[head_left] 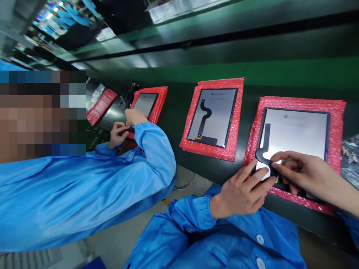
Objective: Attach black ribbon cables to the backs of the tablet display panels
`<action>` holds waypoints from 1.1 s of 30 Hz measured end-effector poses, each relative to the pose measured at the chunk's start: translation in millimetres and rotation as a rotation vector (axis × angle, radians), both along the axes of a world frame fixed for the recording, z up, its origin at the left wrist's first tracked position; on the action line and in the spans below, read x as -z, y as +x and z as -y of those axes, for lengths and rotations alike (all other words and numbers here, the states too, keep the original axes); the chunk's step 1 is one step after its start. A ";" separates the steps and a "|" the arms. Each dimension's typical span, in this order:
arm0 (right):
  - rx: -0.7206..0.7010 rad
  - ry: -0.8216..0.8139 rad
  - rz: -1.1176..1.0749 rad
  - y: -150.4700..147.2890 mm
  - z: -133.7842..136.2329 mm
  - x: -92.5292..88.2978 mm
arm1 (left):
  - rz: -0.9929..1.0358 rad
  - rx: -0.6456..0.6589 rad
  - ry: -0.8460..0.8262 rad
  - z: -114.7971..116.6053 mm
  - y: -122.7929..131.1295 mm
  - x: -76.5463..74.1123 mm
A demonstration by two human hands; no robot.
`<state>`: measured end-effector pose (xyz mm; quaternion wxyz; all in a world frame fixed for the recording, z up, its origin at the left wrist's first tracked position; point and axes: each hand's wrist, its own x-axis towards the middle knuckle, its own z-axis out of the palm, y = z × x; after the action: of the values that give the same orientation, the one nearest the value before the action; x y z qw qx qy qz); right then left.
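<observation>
A tablet-sized display panel [303,134] lies silver back up on a red bubble-wrap bag [336,112] in front of me. A black S-shaped flex cable [267,136] runs down its left side. My left hand [244,190] rests at the panel's lower left corner, fingers extended and slightly apart, their tips touching the cable's lower part. With thumb and forefinger, my right hand [304,172] pinches the cable near its lower bend. The cable's bottom end is partly hidden by my fingers, beside a small yellow tab [277,181].
Left of my panel, a second display panel [221,112] with a similar cable lies on red bubble wrap. Farther left, a co-worker in a blue sleeve [151,153] handles a small dark item beside another panel [146,102]. Clear plastic bags [352,158] lie at the right edge.
</observation>
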<state>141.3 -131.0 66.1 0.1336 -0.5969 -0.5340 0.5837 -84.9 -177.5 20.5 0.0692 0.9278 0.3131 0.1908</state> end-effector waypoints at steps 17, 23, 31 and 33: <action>0.079 0.015 -0.123 26.4 12.6 23.0 | 0.001 0.019 -0.092 3.5 7.1 7.1; 0.096 0.024 -0.129 21.3 9.4 9.6 | 0.119 -0.003 -0.137 1.6 5.7 11.8; 0.096 0.014 -0.146 6.7 1.2 -9.9 | 0.219 -0.025 -0.116 -5.0 3.8 -3.0; 0.094 0.019 -0.145 6.8 1.2 -11.1 | 0.221 -0.023 -0.111 -5.4 4.1 -3.9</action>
<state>148.2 -132.2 77.2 0.2047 -0.5761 -0.5000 0.6133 -80.8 -172.1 24.4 0.1525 0.8921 0.3245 0.2749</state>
